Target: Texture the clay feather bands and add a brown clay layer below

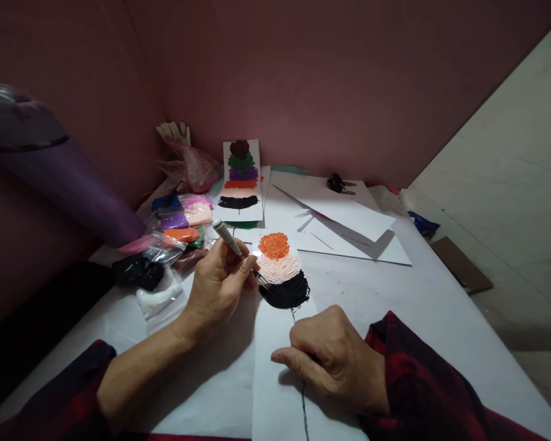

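My left hand point(220, 278) is closed around a fork point(228, 237) with a patterned light handle. Its metal tines touch the left part of a black clay band point(285, 290). Above that band lie a ridged pale peach layer point(279, 268) and an orange clay patch point(274, 245), all on a long white paper strip point(275, 380). A thin dark line runs down the strip from the black band. My right hand point(335, 355) rests on the strip below the clay, its fingers curled in and its thumb pointing left. Nothing shows in it, and its inner fingers are partly hidden.
Bagged clay in several colours, including purple point(174, 220) and black point(138, 272), lies left. A card with stacked colour bands point(239, 211) leans at the back. Loose white sheets point(349, 214) and keys point(340, 184) lie behind right. A purple roll point(73, 177) slants in from the left.
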### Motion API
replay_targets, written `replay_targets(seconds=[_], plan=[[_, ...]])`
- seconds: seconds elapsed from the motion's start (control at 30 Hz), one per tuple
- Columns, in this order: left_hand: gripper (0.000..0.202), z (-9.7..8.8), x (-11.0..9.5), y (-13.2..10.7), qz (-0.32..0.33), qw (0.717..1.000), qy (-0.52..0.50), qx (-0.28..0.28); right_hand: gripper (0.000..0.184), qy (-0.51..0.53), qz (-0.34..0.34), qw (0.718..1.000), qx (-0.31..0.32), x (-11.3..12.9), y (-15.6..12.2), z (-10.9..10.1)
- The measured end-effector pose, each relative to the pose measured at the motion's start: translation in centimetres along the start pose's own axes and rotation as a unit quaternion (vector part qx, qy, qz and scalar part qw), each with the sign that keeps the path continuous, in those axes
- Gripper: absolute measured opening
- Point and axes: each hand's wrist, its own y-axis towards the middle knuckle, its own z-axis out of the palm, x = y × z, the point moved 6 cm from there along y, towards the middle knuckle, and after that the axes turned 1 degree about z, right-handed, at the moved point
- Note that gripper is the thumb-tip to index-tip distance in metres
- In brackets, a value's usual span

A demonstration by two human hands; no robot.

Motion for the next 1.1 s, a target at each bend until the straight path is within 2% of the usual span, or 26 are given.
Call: replay_targets(seconds=[0.27,0.43,0.83,0.97,1.1], plan=[[0.017,-0.5,0.3,0.6,-0.041,0.998,-0.022,-0.040,0.051,0.001,-0.003,1.000,-0.003,-0.1,0.1,0.0],[0.017,-0.7,0.2,0.7,-0.037,0.998,-0.013,-0.056,0.051,0.001,-0.002,1.000,-0.004,-0.1,0.0,0.1],[0.014,-1.0,-0.2,0.5,0.015,0.999,0.022,-0.048,0.051,0.002,-0.003,1.000,0.002,0.0,0.0,0.0],[0.013,-1.3,-1.1,0.3,0.049,0.995,0.043,-0.077,0.051,-0.002,-0.006,1.000,0.001,0.0,0.0,0.1],[0.014,-1.6,-2.0,-0.4,0.083,0.989,0.021,-0.122,0.051,-0.004,0.002,1.000,0.004,-0.1,0.0,0.2]])
